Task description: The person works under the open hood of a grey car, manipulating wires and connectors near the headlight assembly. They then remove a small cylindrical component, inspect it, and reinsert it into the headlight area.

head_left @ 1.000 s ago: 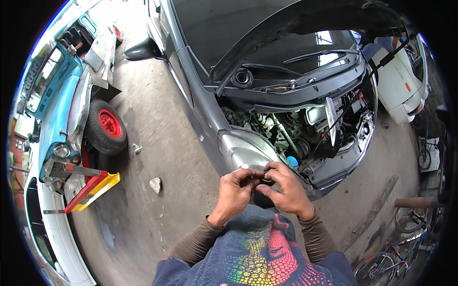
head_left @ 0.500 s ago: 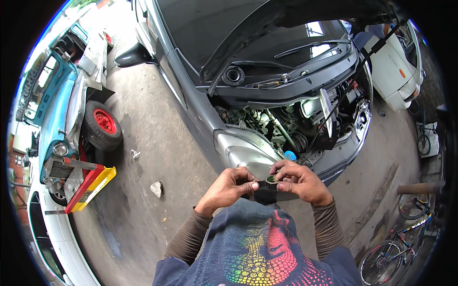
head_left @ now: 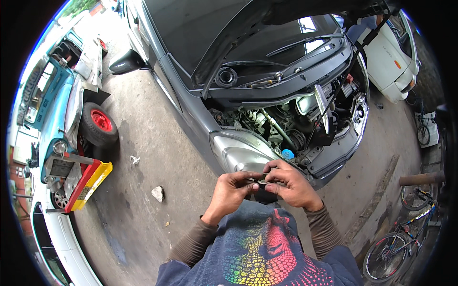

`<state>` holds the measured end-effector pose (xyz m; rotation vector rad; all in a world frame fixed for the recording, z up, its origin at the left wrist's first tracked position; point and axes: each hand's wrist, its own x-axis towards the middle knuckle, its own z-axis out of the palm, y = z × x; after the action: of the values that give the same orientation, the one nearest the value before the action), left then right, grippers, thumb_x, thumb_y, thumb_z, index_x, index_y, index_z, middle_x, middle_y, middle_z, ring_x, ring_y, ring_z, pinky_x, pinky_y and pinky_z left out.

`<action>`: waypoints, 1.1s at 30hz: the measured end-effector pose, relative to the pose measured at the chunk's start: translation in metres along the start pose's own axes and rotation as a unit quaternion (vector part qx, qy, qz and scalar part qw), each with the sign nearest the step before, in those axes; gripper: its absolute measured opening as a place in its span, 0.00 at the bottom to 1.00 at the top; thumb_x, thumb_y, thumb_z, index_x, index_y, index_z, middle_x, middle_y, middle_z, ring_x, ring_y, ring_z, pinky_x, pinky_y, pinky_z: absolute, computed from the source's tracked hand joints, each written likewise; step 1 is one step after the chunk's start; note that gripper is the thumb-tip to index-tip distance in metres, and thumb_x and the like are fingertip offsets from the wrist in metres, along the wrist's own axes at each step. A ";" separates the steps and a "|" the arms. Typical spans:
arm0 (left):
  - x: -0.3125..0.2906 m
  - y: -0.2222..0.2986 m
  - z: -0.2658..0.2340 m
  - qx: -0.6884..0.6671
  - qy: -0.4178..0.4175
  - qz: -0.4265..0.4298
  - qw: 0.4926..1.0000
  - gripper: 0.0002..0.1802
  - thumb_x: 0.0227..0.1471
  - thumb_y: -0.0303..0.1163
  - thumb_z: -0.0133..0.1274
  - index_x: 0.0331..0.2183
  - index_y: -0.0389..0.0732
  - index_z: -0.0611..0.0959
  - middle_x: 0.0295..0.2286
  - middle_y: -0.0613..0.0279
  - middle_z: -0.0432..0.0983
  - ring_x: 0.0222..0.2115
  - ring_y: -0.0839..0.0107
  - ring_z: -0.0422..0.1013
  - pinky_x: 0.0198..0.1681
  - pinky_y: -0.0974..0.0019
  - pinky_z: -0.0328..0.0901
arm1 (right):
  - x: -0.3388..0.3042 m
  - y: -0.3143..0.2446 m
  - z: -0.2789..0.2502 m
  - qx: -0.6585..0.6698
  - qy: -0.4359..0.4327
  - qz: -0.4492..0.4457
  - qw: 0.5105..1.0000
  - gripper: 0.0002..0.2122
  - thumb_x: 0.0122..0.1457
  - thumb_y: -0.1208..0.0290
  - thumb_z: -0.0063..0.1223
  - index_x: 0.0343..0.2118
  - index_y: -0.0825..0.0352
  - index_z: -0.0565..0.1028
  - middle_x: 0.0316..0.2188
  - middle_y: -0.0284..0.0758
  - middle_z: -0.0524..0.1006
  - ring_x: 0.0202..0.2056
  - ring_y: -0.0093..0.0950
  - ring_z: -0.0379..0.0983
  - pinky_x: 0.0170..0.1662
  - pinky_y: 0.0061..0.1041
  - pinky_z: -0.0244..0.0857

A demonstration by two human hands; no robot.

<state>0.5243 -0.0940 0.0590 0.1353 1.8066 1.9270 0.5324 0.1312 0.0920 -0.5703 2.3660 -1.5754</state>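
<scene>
My left hand (head_left: 230, 194) and my right hand (head_left: 293, 185) meet in front of the grey car's headlight (head_left: 238, 151). A small ring-shaped part (head_left: 262, 181) with a dark rim sits between the fingertips, and both hands pinch it. Its exact kind is too small to make out, and fingers cover much of it. Just beyond the hands lies the car's open engine bay (head_left: 281, 131), with a blue cap (head_left: 287, 154) near its front corner.
Under the raised hood, a black ring-shaped part (head_left: 225, 76) and tools (head_left: 262, 84) rest near the windshield. To the left stand a blue vehicle (head_left: 57, 114), a red-and-yellow metal piece (head_left: 90, 186) and a stone (head_left: 157, 193). Bicycles (head_left: 386, 257) lean at the right.
My hands have come closer together, and my left fingertips now meet the ring, which has tilted. The view has shifted slightly.
</scene>
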 end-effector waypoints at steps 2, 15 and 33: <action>0.000 -0.003 0.005 0.025 0.062 0.048 0.997 0.16 0.53 0.20 0.61 0.45 0.34 0.85 0.32 0.61 0.84 0.31 0.80 0.74 0.36 0.73 0.72 | 0.001 0.001 0.011 -0.005 0.033 0.020 0.999 0.10 0.58 0.71 0.63 0.36 0.72 0.77 0.49 0.39 0.70 0.48 0.32 0.72 0.51 0.28 0.68; -0.011 -0.006 -0.012 0.064 -0.023 0.032 0.997 0.15 0.50 0.22 0.65 0.42 0.31 0.86 0.28 0.65 0.81 0.31 0.77 0.76 0.39 0.71 0.73 | -0.020 0.014 0.012 0.113 -0.012 0.057 0.992 0.07 0.58 0.73 0.64 0.35 0.70 0.77 0.47 0.35 0.67 0.49 0.28 0.68 0.52 0.28 0.67; -0.023 -0.045 0.013 -0.008 -0.004 0.038 0.999 0.22 0.51 0.18 0.59 0.50 0.31 0.79 0.39 0.55 0.82 0.40 0.71 0.78 0.42 0.67 0.73 | -0.034 0.026 0.026 -0.009 -0.018 0.005 1.000 0.11 0.58 0.69 0.63 0.36 0.72 0.76 0.46 0.38 0.71 0.46 0.31 0.72 0.48 0.29 0.68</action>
<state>0.5628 -0.0914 0.0230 0.2088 1.8037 1.9907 0.5683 0.1337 0.0579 -0.5861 2.3553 -1.5275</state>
